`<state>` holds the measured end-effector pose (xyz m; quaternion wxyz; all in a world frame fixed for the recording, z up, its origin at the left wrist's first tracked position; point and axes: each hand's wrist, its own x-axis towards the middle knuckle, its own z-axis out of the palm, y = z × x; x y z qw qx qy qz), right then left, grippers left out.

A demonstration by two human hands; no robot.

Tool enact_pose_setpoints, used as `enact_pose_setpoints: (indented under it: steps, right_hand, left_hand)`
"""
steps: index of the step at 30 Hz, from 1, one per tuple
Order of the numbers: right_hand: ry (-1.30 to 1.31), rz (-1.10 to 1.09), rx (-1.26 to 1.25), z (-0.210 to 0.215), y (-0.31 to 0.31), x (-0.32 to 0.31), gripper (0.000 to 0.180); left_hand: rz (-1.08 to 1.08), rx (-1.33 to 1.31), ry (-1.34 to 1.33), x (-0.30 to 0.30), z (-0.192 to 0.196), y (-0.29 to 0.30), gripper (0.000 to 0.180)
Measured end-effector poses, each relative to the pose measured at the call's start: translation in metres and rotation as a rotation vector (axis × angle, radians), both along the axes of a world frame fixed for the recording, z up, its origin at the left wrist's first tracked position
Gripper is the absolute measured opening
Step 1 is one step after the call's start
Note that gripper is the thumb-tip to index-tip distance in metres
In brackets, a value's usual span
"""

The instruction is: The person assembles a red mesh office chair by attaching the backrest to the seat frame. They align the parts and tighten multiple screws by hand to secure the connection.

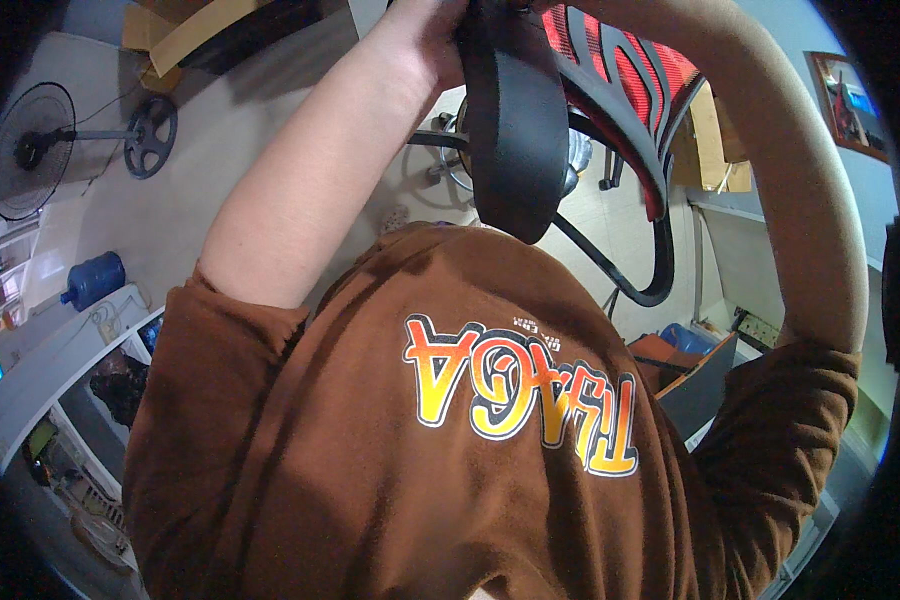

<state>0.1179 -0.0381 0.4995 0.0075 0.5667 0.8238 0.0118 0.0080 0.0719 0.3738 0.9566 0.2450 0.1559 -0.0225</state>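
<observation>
My left hand (436,42) is raised at the top edge, against the upper end of a thick black curved piece (516,125) that looks like a chair armrest. Its fingers are hidden behind that piece or cut off by the frame. From the right, my right forearm (715,22) arches over to the same top edge, where the hand is almost wholly out of the picture. Beside the black piece stands a chair back with red mesh (625,65) and a black frame (660,260). What either hand grips does not show.
A pedestal fan (32,150) lies on its side at the left, its round base (151,137) toward the middle. Below it is a blue water jug (95,279). Open cardboard boxes (195,35) lie at the upper left, with another carton (712,140) right of the chair.
</observation>
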Motion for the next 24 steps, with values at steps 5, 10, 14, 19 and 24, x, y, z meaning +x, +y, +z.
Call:
enact_pose_setpoints:
  steps: [5, 10, 14, 19, 24]
  right_hand:
    - [-0.120, -0.026, -0.052, 0.005, 0.008, -0.010, 0.009]
    - [-0.230, 0.060, 0.061, -0.001, -0.008, 0.003, 0.012]
    - [-0.084, -0.102, 0.114, -0.018, -0.014, -0.006, 0.014]
    - [0.309, -0.748, 0.113, -0.018, -0.028, -0.065, 0.018]
    - [0.376, -0.960, 0.046, -0.012, -0.026, -0.077, 0.020]
  left_hand:
    - [0.022, -0.010, -0.030, -0.001, -0.007, 0.004, 0.021]
    - [0.090, -0.006, -0.005, 0.000, -0.005, 0.001, 0.023]
    - [0.088, 0.019, 0.002, -0.007, 0.000, 0.002, 0.024]
    - [0.118, -0.049, 0.005, -0.003, 0.002, -0.007, 0.027]
    - [0.075, -0.052, -0.007, -0.013, -0.002, 0.004, 0.027]
